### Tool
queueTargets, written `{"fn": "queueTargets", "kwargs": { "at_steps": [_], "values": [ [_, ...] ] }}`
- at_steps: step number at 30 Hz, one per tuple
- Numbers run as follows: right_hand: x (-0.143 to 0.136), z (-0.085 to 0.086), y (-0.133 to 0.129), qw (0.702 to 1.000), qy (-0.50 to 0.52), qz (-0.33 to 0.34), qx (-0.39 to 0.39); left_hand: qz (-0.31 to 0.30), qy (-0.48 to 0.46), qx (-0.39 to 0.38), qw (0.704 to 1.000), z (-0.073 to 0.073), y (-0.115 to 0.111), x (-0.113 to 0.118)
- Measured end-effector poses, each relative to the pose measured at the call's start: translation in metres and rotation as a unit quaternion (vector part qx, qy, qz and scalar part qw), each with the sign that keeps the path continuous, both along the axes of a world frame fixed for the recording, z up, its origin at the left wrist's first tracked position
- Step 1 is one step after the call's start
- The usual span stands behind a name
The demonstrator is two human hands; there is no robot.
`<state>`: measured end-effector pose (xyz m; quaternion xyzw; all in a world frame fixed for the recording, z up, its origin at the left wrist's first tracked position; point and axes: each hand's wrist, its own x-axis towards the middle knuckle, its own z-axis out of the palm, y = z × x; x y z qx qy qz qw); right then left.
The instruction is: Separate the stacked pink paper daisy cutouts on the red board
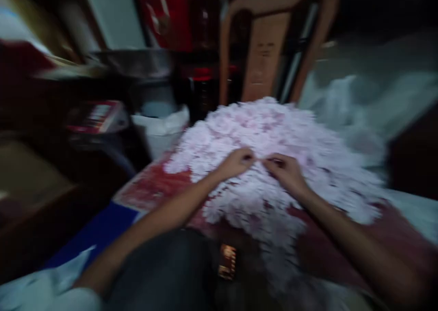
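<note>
A large heap of pale pink-white, ruffled, flower-like pieces [328, 165] spreads over a red covered surface [153, 188] and spills down its front edge. Above the middle of the heap, my left hand [237, 162] is closed in a pinch. My right hand [286, 172] faces it, also pinched, with only a small gap between the two sets of fingertips. Something small and pale seems to span that gap, too blurred to name. Both forearms reach in over the heap from below.
A wooden chair back [265, 55] rises behind the heap. Left of the heap are a white bag-like liner [164, 126] and a red printed box [97, 115]. Translucent plastic [356, 119] lies to the right. A small brown-gold item [227, 261] shows near my dark-clothed leg [160, 270].
</note>
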<state>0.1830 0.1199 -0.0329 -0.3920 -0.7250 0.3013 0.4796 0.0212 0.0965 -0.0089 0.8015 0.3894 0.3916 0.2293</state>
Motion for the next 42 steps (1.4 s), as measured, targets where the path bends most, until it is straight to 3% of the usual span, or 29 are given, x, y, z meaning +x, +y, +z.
{"fn": "queueTargets", "kwargs": {
  "at_steps": [2, 4, 10, 42],
  "values": [
    [0.047, -0.003, 0.000, 1.000, -0.024, -0.008, -0.010, 0.015, -0.009, 0.045, 0.999, -0.014, 0.016, 0.025],
    [0.059, -0.002, 0.001, 1.000, -0.013, 0.008, -0.011, 0.032, 0.004, 0.074, 0.997, -0.017, 0.023, 0.028],
    [0.043, 0.000, 0.001, 0.999, 0.026, 0.027, -0.014, 0.043, 0.020, 0.076, 0.996, -0.009, 0.016, 0.016],
    [0.048, 0.005, -0.002, 0.999, 0.011, 0.031, -0.004, 0.062, 0.032, 0.061, 0.996, -0.010, 0.017, 0.020]
  ]
}}
